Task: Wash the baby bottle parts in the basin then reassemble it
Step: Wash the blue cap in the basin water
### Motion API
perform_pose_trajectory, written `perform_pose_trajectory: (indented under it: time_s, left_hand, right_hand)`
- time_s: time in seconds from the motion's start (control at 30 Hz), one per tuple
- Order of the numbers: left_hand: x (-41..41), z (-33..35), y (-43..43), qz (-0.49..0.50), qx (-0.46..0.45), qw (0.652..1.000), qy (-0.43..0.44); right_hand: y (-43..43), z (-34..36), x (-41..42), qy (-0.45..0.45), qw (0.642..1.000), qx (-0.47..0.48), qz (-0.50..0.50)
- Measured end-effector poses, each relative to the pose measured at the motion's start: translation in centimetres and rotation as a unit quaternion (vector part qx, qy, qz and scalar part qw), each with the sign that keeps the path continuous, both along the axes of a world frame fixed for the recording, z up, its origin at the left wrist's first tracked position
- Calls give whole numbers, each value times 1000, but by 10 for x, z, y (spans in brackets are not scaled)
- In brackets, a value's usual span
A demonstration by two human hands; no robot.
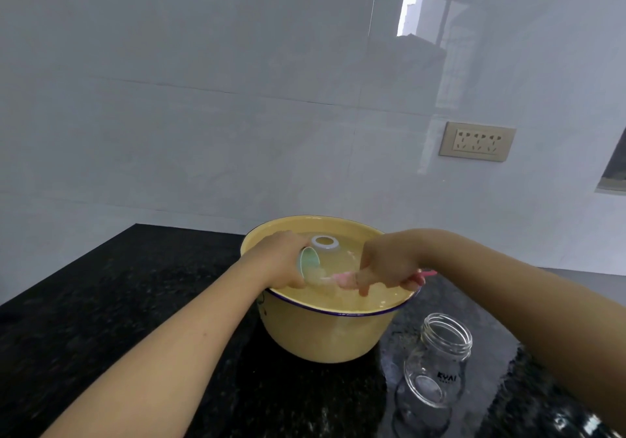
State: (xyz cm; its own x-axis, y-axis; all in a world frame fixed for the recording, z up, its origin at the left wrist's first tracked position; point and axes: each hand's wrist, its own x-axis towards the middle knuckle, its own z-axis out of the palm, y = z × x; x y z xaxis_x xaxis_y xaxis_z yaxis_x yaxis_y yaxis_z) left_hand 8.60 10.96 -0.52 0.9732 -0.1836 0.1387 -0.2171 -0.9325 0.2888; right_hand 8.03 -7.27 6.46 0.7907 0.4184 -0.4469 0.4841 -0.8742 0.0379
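Over the water-filled yellow enamel basin (325,332), your left hand (281,263) clasps the translucent dome-shaped bottle part (327,258) and your right hand (386,265) grips the pink brush (342,276). Keep the part low and rotate the bristles. The clear glass bottle (437,366) waits beside the basin.

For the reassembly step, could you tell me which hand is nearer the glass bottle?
Right. The right hand is over the basin just behind the glass bottle; the left hand is farther left.

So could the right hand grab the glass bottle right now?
Probably not straight away. The right hand grips the pink brush over the basin. The glass bottle stands on the counter beside the basin, nothing covering it, so letting go of the brush should free the way.
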Motion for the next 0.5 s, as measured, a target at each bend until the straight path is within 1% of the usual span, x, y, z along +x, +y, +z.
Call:
perform_pose_trajectory:
  time_s: [0.07,0.2,0.3,0.4,0.5]
  left_hand:
    - [2,0,0,-2,9,1000,13]
    - [3,0,-2,-6,36,998,46]
    - [3,2,-4,-23,62,995,72]
    - [2,4,-7,-24,93,991,93]
    - [4,4,-7,-30,110,987,112]
  right_hand:
    - [4,2,0,10,1000,22,6]
    - [14,10,-3,-49,997,4,66]
    - [19,16,-5,-81,993,25,87]
    - [21,18,-4,-141,984,54,92]
    - [20,17,-2,-217,968,49,115]
